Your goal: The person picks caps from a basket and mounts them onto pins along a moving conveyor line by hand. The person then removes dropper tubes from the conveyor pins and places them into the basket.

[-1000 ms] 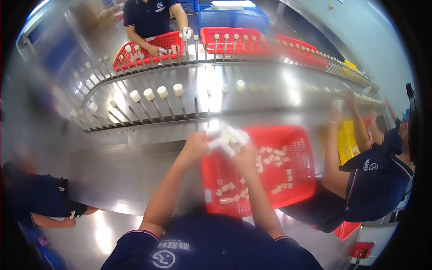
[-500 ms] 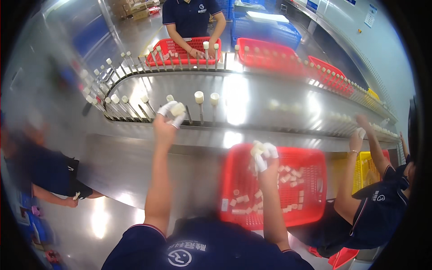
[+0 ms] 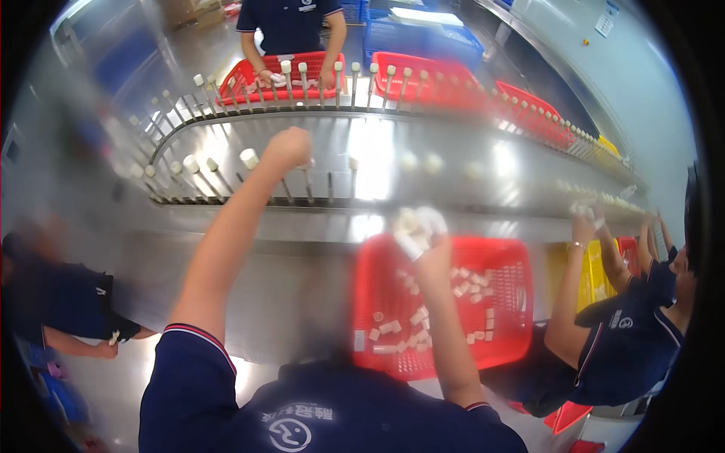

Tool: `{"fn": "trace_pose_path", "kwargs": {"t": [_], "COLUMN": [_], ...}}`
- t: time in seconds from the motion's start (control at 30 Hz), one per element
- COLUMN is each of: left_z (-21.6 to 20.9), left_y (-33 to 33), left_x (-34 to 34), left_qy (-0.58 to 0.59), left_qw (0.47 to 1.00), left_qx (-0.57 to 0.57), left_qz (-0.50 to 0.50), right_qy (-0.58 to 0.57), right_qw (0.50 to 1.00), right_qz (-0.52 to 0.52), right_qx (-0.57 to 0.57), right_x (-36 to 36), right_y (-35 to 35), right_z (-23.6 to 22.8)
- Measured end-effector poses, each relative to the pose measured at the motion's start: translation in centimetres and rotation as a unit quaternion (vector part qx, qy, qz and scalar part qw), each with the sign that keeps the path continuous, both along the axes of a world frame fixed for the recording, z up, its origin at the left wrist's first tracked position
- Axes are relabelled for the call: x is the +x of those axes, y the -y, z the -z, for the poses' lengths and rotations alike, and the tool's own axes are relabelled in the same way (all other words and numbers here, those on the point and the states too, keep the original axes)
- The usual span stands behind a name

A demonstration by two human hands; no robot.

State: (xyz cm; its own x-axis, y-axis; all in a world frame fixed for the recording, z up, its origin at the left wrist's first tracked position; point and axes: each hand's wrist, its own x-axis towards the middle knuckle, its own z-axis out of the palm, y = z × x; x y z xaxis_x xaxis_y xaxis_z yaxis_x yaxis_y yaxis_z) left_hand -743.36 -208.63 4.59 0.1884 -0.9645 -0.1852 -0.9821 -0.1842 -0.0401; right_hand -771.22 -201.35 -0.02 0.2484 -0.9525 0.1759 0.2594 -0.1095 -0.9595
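Note:
My left hand is raised at the near row of upright metal rods, closed, its fingertips turned away. What it holds is hidden; a rod stands right below it. A short white cylinder caps the rod just left of it. My right hand, with white finger covers, is closed around pale cylinders, blurred, above the far left rim of a red basket. Loose white cylinders lie scattered in that basket.
The rods run in a long loop round a steel table, many capped white. Across it, a person works over a red basket. On the right, people reach to the line beside a yellow basket. Another person stands at the left.
My left hand, which held a white cylinder between its covered fingers, has reached farther over the rods and turned its back to view. The right hand stays above the basket. The view has shifted slightly.

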Motion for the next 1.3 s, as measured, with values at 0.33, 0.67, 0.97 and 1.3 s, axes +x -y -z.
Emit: {"fn": "trace_pose_path", "kwargs": {"t": [0.33,0.67,0.97,1.3], "left_z": [13.5,20.1,13.6,6.1], "left_y": [-15.3,-29.4,-23.8,-0.7], "left_x": [-11.4,-13.1,-15.7,-21.0], "left_qy": [-0.552,-0.812,-0.787,-0.167], "left_qw": [0.815,0.428,0.535,0.903], "left_qx": [-0.069,-0.254,-0.295,-0.391], "left_qz": [-0.166,-0.306,-0.087,-0.057], "right_qy": [-0.235,-0.462,-0.324,-0.099], "right_qw": [0.917,0.672,0.855,0.959], "right_qz": [-0.122,-0.154,-0.083,0.056], "right_qx": [-0.297,-0.557,-0.396,0.26], "right_x": [8.9,14.3,-8.2,-38.2], "right_y": [7.3,12.7,9.8,-1.8], "right_z": [-5.5,2.5,4.9,15.8]}}
